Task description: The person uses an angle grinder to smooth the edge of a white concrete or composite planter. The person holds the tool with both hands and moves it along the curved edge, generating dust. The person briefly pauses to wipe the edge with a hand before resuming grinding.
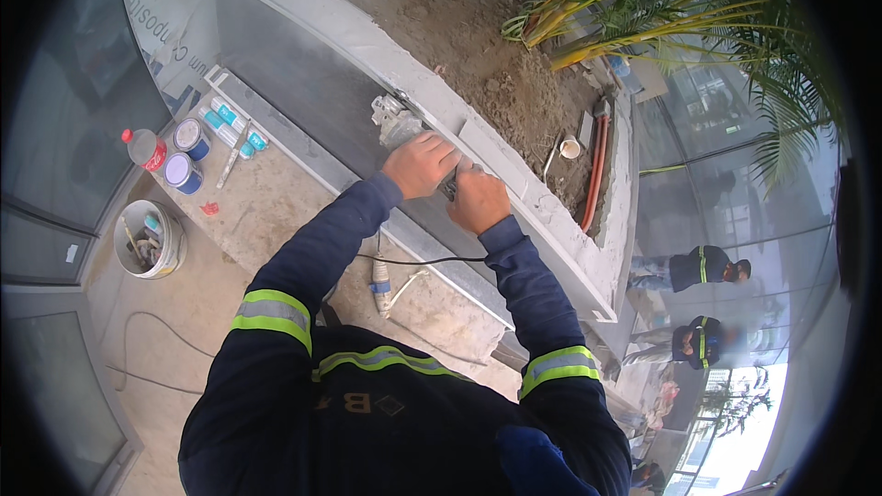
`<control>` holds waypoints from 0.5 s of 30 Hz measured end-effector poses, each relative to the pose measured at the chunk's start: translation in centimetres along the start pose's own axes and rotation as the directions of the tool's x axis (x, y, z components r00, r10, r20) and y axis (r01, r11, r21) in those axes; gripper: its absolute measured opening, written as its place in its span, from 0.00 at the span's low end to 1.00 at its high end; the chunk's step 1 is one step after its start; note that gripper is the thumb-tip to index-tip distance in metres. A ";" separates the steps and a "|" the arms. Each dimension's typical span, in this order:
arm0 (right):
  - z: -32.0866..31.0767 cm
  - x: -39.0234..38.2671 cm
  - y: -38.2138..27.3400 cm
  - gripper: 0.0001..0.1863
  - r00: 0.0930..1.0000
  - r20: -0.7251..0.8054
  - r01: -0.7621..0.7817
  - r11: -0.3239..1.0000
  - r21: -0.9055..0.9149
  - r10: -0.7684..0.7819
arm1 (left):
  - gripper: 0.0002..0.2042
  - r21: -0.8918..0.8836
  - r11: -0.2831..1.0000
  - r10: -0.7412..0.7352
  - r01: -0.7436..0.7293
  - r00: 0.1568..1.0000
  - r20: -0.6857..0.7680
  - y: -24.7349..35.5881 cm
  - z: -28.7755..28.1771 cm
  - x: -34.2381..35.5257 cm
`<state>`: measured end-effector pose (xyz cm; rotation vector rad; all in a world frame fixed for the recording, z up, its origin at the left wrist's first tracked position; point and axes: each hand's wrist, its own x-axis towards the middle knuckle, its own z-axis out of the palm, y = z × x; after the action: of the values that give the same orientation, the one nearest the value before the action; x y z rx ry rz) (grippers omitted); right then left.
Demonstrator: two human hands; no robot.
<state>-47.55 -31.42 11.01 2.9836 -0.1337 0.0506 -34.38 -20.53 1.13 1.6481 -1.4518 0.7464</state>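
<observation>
A dusty, corded power cutter (395, 123) rests against the grey panel near the top edge of the planter wall. My left hand (422, 165) is wrapped over its body, just behind the pale, dust-covered head. Close beside it, my right hand (480, 197) is closed round the rear of the same tool. Its blade cannot be made out, and my fingers hide much of the body. A black cord (441, 260) passes below my hands by the right sleeve. The white planter rim (478, 142) runs alongside the tool.
On the stone ledge (276, 186) stand a red-capped bottle (145, 150), paint-like tins (183, 174), sealant tubes (220, 125) and a putty knife (231, 158). A white bucket (150, 239) is lower left. Soil (478, 46) and a palm (588, 14) lie beyond; people (703, 266) appear at right.
</observation>
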 end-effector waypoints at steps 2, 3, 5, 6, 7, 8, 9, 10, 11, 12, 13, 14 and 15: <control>0.4 0.8 -0.1 0.14 1.000 0.019 -0.004 1.000 -0.009 0.004 | 0.17 0.003 1.000 -0.002 0.002 1.000 -0.002 -0.7 0.1 0.0; 0.5 1.5 -0.3 0.14 1.000 0.029 -0.002 1.000 -0.009 0.002 | 0.17 0.006 1.000 -0.003 0.003 1.000 0.001 -1.4 0.0 -0.2; 0.8 2.4 -0.6 0.15 1.000 0.028 -0.003 1.000 -0.003 0.003 | 0.19 0.009 1.000 -0.004 0.004 1.000 0.007 -2.5 -0.1 -0.4; 0.8 2.7 -0.7 0.16 1.000 0.019 -0.005 1.000 0.003 0.005 | 0.19 0.014 1.000 -0.007 0.007 1.000 0.009 -2.5 -0.2 -0.4; 0.8 2.8 -0.8 0.17 1.000 0.009 -0.007 1.000 0.009 0.007 | 0.20 0.019 1.000 -0.010 0.010 1.000 0.011 -2.5 -0.2 -0.4; 0.7 2.6 -0.7 0.17 1.000 0.016 -0.017 1.000 0.005 0.017 | 0.20 0.024 1.000 -0.012 0.012 1.000 0.013 -2.5 -0.3 -0.3; 0.4 2.0 -0.7 0.18 0.999 0.029 -0.025 1.000 0.001 0.025 | 0.20 0.014 1.000 -0.006 0.006 1.000 0.005 -2.0 -0.4 -0.2; 0.1 1.4 -0.6 0.19 0.999 0.040 -0.034 0.999 -0.003 0.034 | 0.20 0.006 1.000 0.000 0.000 1.000 -0.003 -1.2 -0.3 0.0; -0.3 0.6 -0.4 0.21 0.998 0.035 -0.044 0.999 0.004 0.044 | 0.20 -0.002 1.000 0.006 -0.006 1.000 -0.010 -0.5 -0.2 0.2; -0.6 -0.6 0.0 0.24 0.998 0.033 -0.056 0.998 0.009 0.056 | 0.19 -0.010 1.000 0.016 -0.016 1.000 -0.015 0.5 0.0 0.4; -0.9 -1.6 0.4 0.26 0.997 0.033 -0.064 0.998 0.016 0.063 | 0.19 -0.017 1.000 0.021 -0.022 1.000 -0.019 1.6 0.3 0.6; -1.0 -2.3 0.6 0.26 0.997 0.044 -0.071 0.997 0.015 0.071 | 0.18 -0.024 0.999 0.026 -0.027 0.999 -0.023 2.3 0.5 0.7; -1.1 -3.2 1.0 0.27 0.995 0.057 -0.085 0.996 0.010 0.084 | 0.18 -0.023 0.999 0.032 -0.032 0.999 -0.015 3.0 0.6 0.8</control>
<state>-50.89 -31.91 12.16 2.9920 -0.2672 -0.0227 -37.21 -21.56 2.02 1.6017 -1.4744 0.7550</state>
